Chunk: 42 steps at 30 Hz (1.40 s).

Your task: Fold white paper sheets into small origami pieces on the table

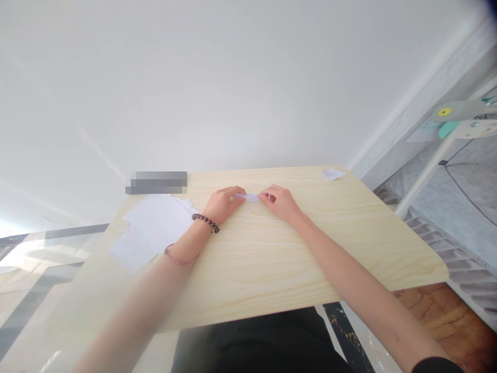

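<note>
Between my two hands, near the middle of the table, is a small folded piece of white paper [252,198]. My left hand [225,202] pinches its left end, the fingertips pressed together over it. On the right end, the thumb and fingers of my right hand [280,202] are closed in a similar pinch. The paper looks like a narrow strip in this view; its exact folds are too small to make out. A dark bead bracelet [205,221] and a thin bangle [174,257] circle my left wrist and forearm.
Loose white paper sheets [149,228] lie overlapping at the table's left side, partly behind my left arm. A small folded paper [333,174] rests at the far right corner of the wooden table [248,274]. A blurred-out dark patch [157,183] covers the far left edge. A white wall stands behind.
</note>
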Each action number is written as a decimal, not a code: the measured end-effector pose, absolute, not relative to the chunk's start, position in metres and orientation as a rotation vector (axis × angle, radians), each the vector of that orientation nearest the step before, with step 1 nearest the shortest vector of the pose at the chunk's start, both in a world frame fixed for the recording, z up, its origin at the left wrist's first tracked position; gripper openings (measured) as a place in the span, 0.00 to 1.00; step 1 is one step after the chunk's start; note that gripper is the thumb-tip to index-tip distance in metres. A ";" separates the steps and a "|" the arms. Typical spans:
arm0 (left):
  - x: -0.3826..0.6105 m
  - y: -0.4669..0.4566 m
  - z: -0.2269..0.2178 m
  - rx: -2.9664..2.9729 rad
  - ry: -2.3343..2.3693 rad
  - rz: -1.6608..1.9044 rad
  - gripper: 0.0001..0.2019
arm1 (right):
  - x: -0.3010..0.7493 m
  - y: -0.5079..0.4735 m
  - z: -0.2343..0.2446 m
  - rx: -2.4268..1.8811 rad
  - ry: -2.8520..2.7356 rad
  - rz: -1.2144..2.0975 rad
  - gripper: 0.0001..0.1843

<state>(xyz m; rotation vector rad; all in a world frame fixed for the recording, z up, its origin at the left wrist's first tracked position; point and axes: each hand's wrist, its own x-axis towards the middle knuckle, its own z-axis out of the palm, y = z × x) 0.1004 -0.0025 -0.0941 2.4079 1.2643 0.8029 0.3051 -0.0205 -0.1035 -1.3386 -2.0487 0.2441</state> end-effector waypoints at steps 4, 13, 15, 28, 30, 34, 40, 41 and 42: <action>0.101 -0.002 -0.095 2.414 1.216 0.790 0.10 | 0.303 -0.023 -0.101 -1.267 -2.021 0.242 0.12; 0.102 -0.004 -0.094 2.334 1.138 0.822 0.11 | 0.300 -0.029 -0.099 -1.215 -2.147 0.186 0.08; 0.103 -0.006 -0.092 2.318 1.150 0.830 0.13 | 0.300 -0.029 -0.099 -1.221 -2.159 0.175 0.08; 0.105 -0.008 -0.093 2.395 1.112 0.811 0.12 | 0.294 -0.031 -0.097 -1.267 -2.108 0.222 0.07; 0.106 -0.010 -0.091 2.444 1.104 0.773 0.12 | 0.292 -0.032 -0.097 -1.279 -2.116 0.225 0.08; 0.108 -0.014 -0.088 2.535 1.081 0.710 0.12 | 0.289 -0.033 -0.097 -1.294 -2.142 0.210 0.08; 0.109 -0.016 -0.088 2.574 1.097 0.690 0.11 | 0.289 -0.035 -0.098 -1.289 -2.190 0.153 0.07; 0.109 -0.016 -0.088 2.571 1.105 0.686 0.11 | 0.289 -0.035 -0.098 -1.296 -2.200 0.149 0.08; 0.109 -0.016 -0.088 2.569 1.114 0.681 0.11 | 0.289 -0.035 -0.098 -1.303 -2.210 0.146 0.08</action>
